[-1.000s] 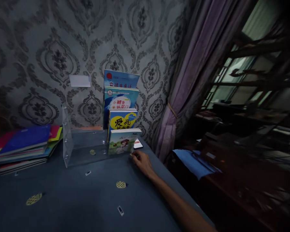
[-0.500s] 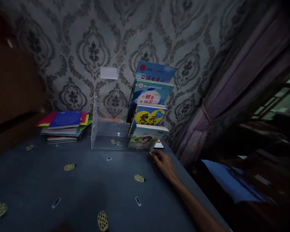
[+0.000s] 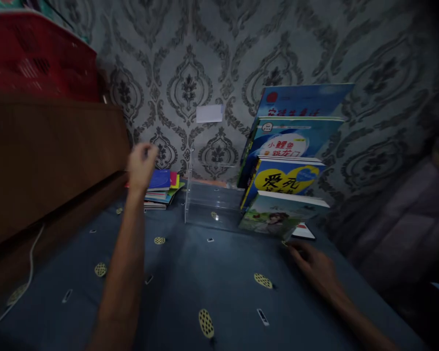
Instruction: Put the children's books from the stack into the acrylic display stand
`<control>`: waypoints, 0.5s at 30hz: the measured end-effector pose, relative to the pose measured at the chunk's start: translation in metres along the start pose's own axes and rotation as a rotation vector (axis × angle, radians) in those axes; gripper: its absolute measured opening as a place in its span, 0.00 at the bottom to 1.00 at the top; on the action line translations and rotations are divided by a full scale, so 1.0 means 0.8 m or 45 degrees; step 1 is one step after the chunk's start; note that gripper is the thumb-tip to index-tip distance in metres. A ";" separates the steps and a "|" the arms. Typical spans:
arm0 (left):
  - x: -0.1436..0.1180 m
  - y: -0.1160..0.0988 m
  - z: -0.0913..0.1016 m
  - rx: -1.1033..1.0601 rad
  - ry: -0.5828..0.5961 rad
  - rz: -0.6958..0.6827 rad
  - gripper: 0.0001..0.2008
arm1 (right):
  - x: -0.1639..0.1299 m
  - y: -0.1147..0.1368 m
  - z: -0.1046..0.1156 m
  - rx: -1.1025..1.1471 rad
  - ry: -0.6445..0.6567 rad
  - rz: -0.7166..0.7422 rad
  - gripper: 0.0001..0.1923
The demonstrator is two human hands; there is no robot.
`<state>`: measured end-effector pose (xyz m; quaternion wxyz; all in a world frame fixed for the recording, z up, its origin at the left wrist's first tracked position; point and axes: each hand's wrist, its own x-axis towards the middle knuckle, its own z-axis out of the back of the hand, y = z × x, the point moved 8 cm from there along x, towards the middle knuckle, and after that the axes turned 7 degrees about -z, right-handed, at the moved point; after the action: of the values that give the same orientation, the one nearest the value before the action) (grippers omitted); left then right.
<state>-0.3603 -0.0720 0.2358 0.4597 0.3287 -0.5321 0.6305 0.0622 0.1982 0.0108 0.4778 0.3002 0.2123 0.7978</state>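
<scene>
My left hand [image 3: 142, 163] is raised in front of a stack of books [image 3: 159, 190] on the left. Its thumb and fingers are bent with a gap between them, and nothing shows in them. A clear acrylic book rack [image 3: 214, 222] stands near the wall, its left part bare. On its right side several picture books lean back in steps: a green one [image 3: 267, 222] in front, a blue and yellow one [image 3: 289, 178], then two blue ones [image 3: 296, 134] behind. My right hand [image 3: 312, 265] rests at the rack's front right corner, fingers curled and fingertips against it.
A dark patterned cloth covers the table [image 3: 183, 282]. A phone-like flat thing [image 3: 303, 230] lies right of the rack. On the left are a brown wooden cabinet [image 3: 51, 161] with a red basket [image 3: 40, 56] on top, and a white cable [image 3: 31, 268]. A curtain hangs at right.
My view has turned left, bringing the red basket and cable into sight. My left hand has come up toward the stacked books. My right hand stays at the rack's corner.
</scene>
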 end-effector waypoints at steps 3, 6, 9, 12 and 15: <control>-0.045 0.053 -0.084 0.590 0.846 0.214 0.33 | 0.000 0.003 -0.001 -0.002 0.012 0.025 0.21; -0.092 0.094 -0.116 0.873 1.338 0.232 0.39 | 0.002 0.005 0.000 -0.015 0.037 0.026 0.21; -0.110 0.111 -0.111 0.889 1.438 0.229 0.36 | 0.002 0.008 0.001 -0.021 0.047 0.019 0.20; -0.113 0.109 -0.095 0.920 1.444 0.183 0.30 | 0.000 0.010 0.001 -0.013 0.053 0.019 0.20; -0.112 0.097 -0.083 0.955 1.410 0.120 0.22 | 0.000 0.011 -0.001 -0.004 0.051 0.037 0.20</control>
<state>-0.3950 -0.0287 0.1115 0.4915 0.0704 0.0238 0.8677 0.0566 0.1940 0.0157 0.4623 0.2865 0.2163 0.8108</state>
